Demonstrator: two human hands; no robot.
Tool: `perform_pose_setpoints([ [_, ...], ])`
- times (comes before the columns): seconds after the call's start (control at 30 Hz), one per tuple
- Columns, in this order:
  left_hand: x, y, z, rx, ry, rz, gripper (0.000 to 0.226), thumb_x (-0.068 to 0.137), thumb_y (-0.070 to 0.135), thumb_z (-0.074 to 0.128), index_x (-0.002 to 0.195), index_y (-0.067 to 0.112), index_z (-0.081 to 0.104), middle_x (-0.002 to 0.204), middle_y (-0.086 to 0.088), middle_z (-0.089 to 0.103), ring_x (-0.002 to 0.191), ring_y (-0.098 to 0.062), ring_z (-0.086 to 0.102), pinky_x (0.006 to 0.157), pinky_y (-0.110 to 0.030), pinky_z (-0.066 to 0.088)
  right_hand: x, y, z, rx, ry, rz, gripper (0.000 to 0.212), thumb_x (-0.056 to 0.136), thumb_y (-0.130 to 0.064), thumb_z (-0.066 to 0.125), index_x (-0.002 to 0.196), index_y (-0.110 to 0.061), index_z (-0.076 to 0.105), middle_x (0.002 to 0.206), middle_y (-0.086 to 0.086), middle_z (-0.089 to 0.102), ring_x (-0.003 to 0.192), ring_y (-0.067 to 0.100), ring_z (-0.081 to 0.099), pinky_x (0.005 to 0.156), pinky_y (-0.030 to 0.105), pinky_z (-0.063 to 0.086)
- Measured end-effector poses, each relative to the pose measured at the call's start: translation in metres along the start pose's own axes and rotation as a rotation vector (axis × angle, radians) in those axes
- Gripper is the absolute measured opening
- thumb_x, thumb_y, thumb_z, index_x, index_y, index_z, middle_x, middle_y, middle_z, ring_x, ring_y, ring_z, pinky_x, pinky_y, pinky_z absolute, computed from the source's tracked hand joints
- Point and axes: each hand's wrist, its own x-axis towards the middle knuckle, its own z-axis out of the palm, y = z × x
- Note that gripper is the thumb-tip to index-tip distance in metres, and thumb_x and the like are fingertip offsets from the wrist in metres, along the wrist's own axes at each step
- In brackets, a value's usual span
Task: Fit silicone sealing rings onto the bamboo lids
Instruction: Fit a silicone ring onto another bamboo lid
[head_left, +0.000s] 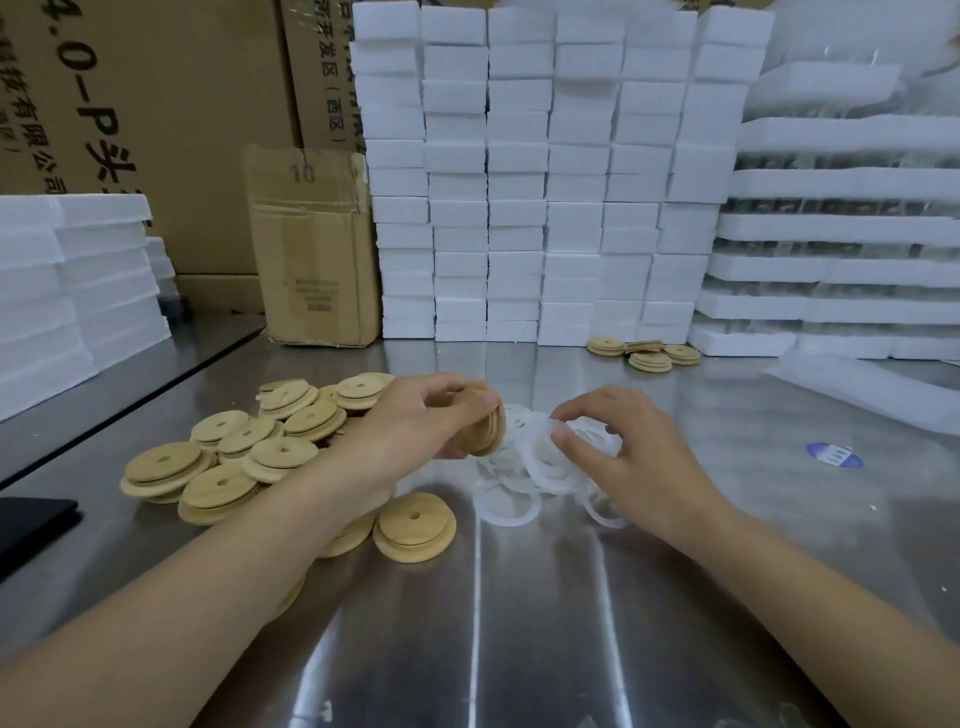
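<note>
Fingers of the left hand (426, 415) grip a half-hidden bamboo lid (485, 426); right hand (613, 447) pinches translucent rings (550, 457).

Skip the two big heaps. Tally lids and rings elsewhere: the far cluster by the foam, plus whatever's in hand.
Bamboo lids in the far cluster: 4
Held lid, on edge in the left hand: 1, as far as I can make out
Silicone ring pinched by the right hand: 1
Total: 6
</note>
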Motion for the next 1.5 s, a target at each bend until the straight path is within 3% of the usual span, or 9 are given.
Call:
perform_pose_setpoints([
  [0.1, -0.002, -0.004, 0.009, -0.195, 0.012, -0.047, 0.033, 0.090, 0.044, 0.083, 0.102, 0.013, 0.081, 0.094, -0.004, 0.078, 0.088, -0.018, 0.078, 0.073, -0.031, 0.064, 0.000, -0.002, -0.002, 0.015, 0.035, -0.019, 0.007, 0.098, -0.038, 0.070, 0.103, -0.040, 0.075, 0.107, -0.022, 0.068, 0.113, 0.002, 0.054, 0.092, 0.015, 0.038],
  [0.23, 0.000, -0.007, 0.012, -0.344, 0.080, -0.116, 0.040, 0.095, 0.039, 0.078, 0.111, 0.003, 0.076, 0.108, -0.016, 0.080, 0.095, -0.030, 0.081, 0.074, -0.037, 0.067, 0.000, -0.007, -0.004, 0.044, 0.064, -0.040, 0.008, 0.098, -0.036, 0.072, 0.101, -0.037, 0.079, 0.104, -0.021, 0.072, 0.110, 0.006, 0.059, 0.092, 0.024, 0.044],
  [0.43, -0.003, -0.003, 0.017, -0.389, 0.045, -0.146, 0.022, 0.109, 0.024, 0.061, 0.123, 0.011, 0.073, 0.107, -0.016, 0.082, 0.094, -0.029, 0.082, 0.070, -0.033, 0.067, -0.002, -0.024, -0.003, 0.272, 0.051, -0.034, 0.011, 0.096, -0.025, 0.076, 0.094, -0.035, 0.080, 0.091, -0.015, 0.075, 0.094, 0.013, 0.067, 0.077, 0.020, 0.046],
  [0.7, -0.018, 0.007, 0.034, -0.361, -0.179, -0.101, 0.024, 0.109, 0.024, 0.062, 0.127, 0.017, 0.075, 0.114, -0.015, 0.081, 0.099, -0.034, 0.081, 0.074, -0.037, 0.067, -0.001, -0.027, -0.004, 0.417, 0.091, 0.016, 0.013, 0.091, -0.019, 0.082, 0.085, -0.029, 0.074, 0.082, -0.011, 0.076, 0.081, 0.007, 0.069, 0.064, 0.012, 0.042],
  [0.83, -0.027, 0.007, 0.041, -0.205, -0.203, 0.047, 0.031, 0.097, 0.010, 0.078, 0.127, 0.019, 0.075, 0.110, -0.011, 0.082, 0.099, -0.033, 0.081, 0.079, -0.042, 0.068, 0.001, -0.023, -0.005, 0.431, 0.093, 0.052, 0.009, 0.090, -0.025, 0.082, 0.084, -0.028, 0.076, 0.090, -0.009, 0.075, 0.087, 0.013, 0.066, 0.070, 0.023, 0.044],
  [0.97, -0.029, 0.007, 0.047, -0.087, -0.140, 0.144, 0.037, 0.100, -0.001, 0.071, 0.131, 0.019, 0.073, 0.111, -0.010, 0.082, 0.097, -0.035, 0.080, 0.083, -0.054, 0.067, 0.003, -0.021, -0.002, 0.445, 0.112, 0.097, 0.008, 0.090, -0.029, 0.083, 0.084, -0.029, 0.077, 0.096, -0.009, 0.075, 0.092, 0.014, 0.068, 0.075, 0.031, 0.051],
  [1.13, -0.031, 0.011, 0.047, -0.108, -0.132, 0.140, 0.037, 0.106, 0.000, 0.062, 0.140, 0.015, 0.065, 0.113, -0.009, 0.082, 0.104, -0.030, 0.079, 0.081, -0.047, 0.068, 0.004, -0.020, -0.001, 0.518, 0.095, 0.092, 0.009, 0.092, -0.022, 0.081, 0.083, -0.023, 0.077, 0.087, -0.007, 0.077, 0.078, 0.007, 0.067, 0.071, 0.012, 0.048],
  [1.33, -0.031, 0.012, 0.046, -0.116, -0.150, 0.138, 0.033, 0.107, 0.004, 0.060, 0.138, 0.015, 0.067, 0.123, -0.005, 0.080, 0.114, -0.027, 0.076, 0.091, -0.051, 0.066, 0.006, -0.018, -0.006, 0.620, 0.101, 0.180, 0.011, 0.094, -0.020, 0.079, 0.083, -0.020, 0.078, 0.081, -0.006, 0.077, 0.072, 0.004, 0.066, 0.069, 0.013, 0.050],
  [1.5, -0.028, 0.009, 0.045, -0.254, -0.140, 0.110, 0.031, 0.107, 0.003, 0.061, 0.134, 0.015, 0.070, 0.118, -0.005, 0.081, 0.107, -0.023, 0.079, 0.078, -0.036, 0.068, 0.009, -0.016, -0.012, 0.629, 0.053, 0.233, 0.012, 0.095, -0.024, 0.077, 0.087, -0.015, 0.079, 0.078, -0.003, 0.075, 0.067, 0.002, 0.059, 0.063, 0.010, 0.045],
])
